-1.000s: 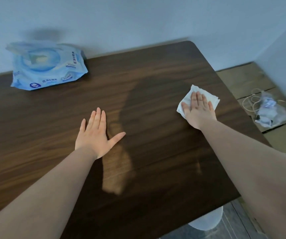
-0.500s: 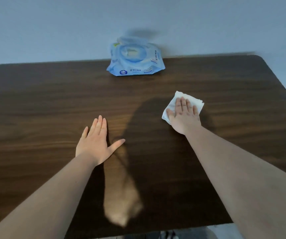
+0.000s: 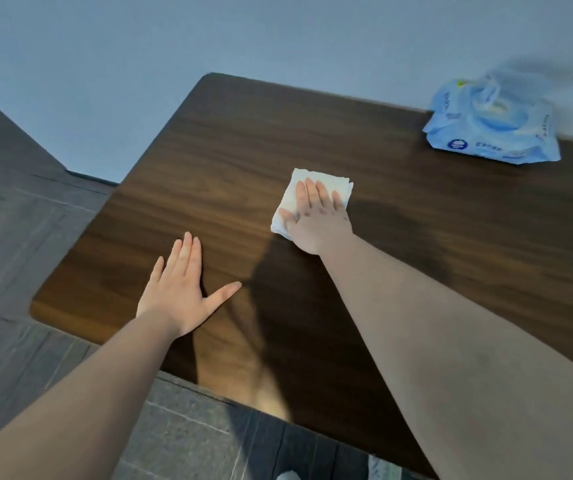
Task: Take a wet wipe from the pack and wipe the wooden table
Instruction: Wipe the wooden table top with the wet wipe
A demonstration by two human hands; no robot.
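A dark wooden table (image 3: pixel 229 157) fills the middle of the view. My right hand (image 3: pixel 316 220) lies flat on a folded white wet wipe (image 3: pixel 307 181), pressing it onto the tabletop. My left hand (image 3: pixel 181 289) rests palm down on the wood near the table's left front corner, fingers apart, holding nothing. The blue wet-wipe pack (image 3: pixel 492 129) lies at the back right by the wall, its top flap raised.
A pale wall (image 3: pixel 278 36) runs behind the table. Dark tiled floor (image 3: pixel 18 237) shows to the left and in front of the table's edge. Something pale (image 3: pixel 288 475) peeks in at the bottom edge.
My right hand has slid the wipe leftward across the table, from the right side toward the left half. The view has swung left with it. My left hand has stayed put.
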